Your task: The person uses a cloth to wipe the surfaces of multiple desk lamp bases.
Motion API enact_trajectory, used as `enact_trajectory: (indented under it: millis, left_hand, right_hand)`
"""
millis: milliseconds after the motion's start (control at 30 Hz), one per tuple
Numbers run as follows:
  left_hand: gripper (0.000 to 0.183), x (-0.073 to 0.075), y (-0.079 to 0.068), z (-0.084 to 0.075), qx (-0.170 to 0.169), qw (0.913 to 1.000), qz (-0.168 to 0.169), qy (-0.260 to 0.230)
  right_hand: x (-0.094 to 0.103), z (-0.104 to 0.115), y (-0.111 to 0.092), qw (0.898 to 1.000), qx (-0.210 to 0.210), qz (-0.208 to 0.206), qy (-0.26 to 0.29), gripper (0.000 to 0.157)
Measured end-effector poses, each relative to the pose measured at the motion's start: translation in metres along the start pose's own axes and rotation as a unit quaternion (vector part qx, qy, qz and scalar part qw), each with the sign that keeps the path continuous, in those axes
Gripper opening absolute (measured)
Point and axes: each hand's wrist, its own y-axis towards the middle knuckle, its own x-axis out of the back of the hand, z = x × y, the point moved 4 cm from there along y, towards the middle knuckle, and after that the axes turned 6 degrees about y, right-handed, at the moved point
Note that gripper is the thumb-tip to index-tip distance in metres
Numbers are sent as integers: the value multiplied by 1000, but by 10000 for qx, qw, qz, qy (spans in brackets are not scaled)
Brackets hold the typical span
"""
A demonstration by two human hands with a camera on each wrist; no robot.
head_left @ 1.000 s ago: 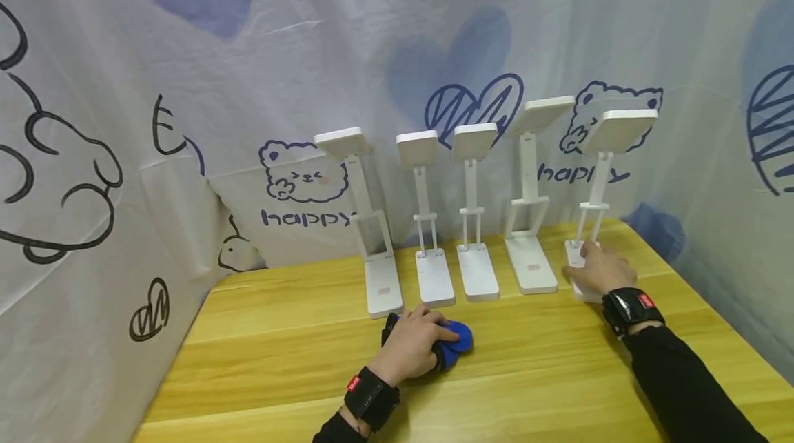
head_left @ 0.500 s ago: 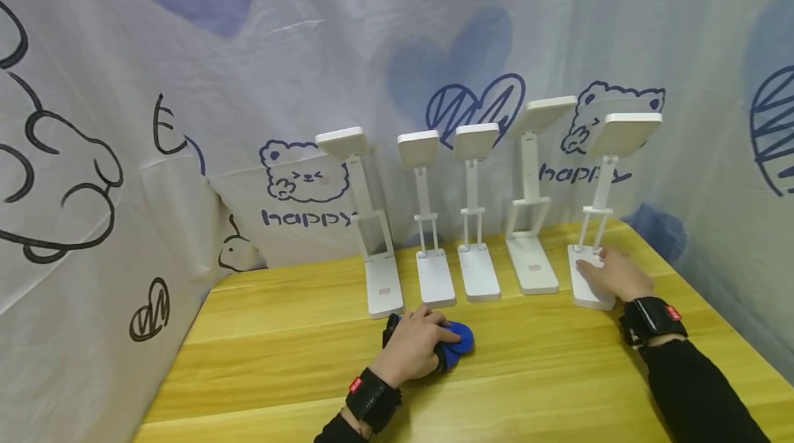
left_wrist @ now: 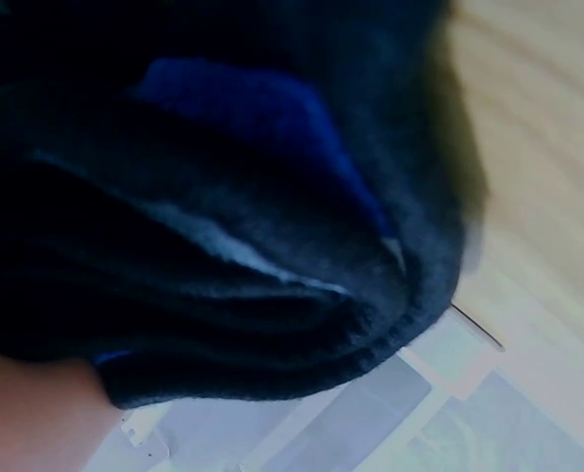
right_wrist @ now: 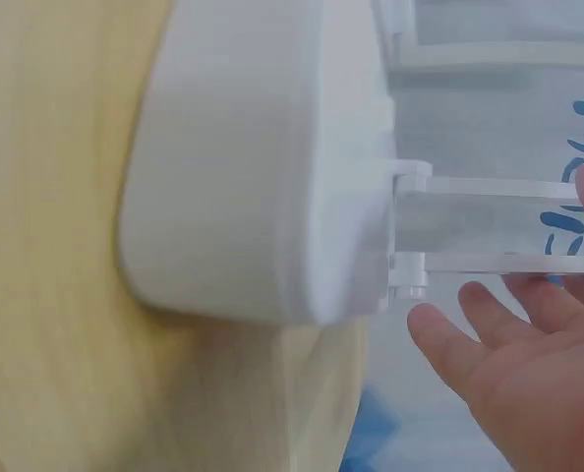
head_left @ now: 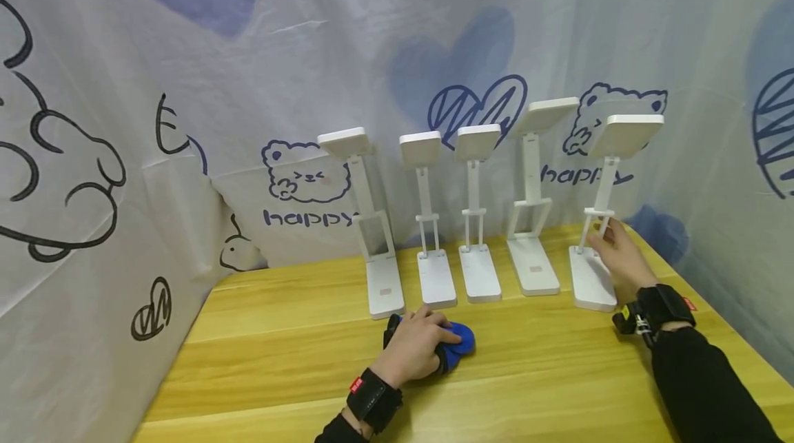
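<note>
A row of several white folding desk lamps stands along the table's back. At its right end, my right hand (head_left: 622,258) is on the rightmost desk lamp (head_left: 593,279), at the paired thin support rods (right_wrist: 498,264) just above the base. In the right wrist view the thumb lies over the upper rod, and the fingers (right_wrist: 508,339) come up against the lower one. My left hand (head_left: 412,342) holds a folded blue and black cloth item (head_left: 460,338) on the table in front of the lamps. Close up, its dark layered folds (left_wrist: 272,256) fill the left wrist view; its kind is unclear.
Left of the held lamp stand another lamp (head_left: 533,266), a middle lamp (head_left: 480,274), a further lamp (head_left: 437,280) and the leftmost lamp (head_left: 385,289). A printed cloth curtain (head_left: 298,71) hangs behind and beside the wooden table (head_left: 267,340).
My right hand has moved from the rightmost lamp's base up to its support rods. That lamp has shifted slightly right and toward me. My left hand stays on the cloth item.
</note>
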Motion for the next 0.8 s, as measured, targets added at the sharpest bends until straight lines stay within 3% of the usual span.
enact_trajectory:
  millis: [333,500,800]
  left_hand:
    - [47,-2,0,1,-33,10000,-39,8]
    - [49,-2,0,1,-17,10000,-45,-26]
    - [49,0,-1,0,-3,10000,-31,-92]
  right_hand:
    - [5,-10,-1,9982,153,-570,-47,52]
    - [6,-9,-8,9974,408,-593,-73,47]
    - [7,-9,-27,9970,362,-501,-468,50]
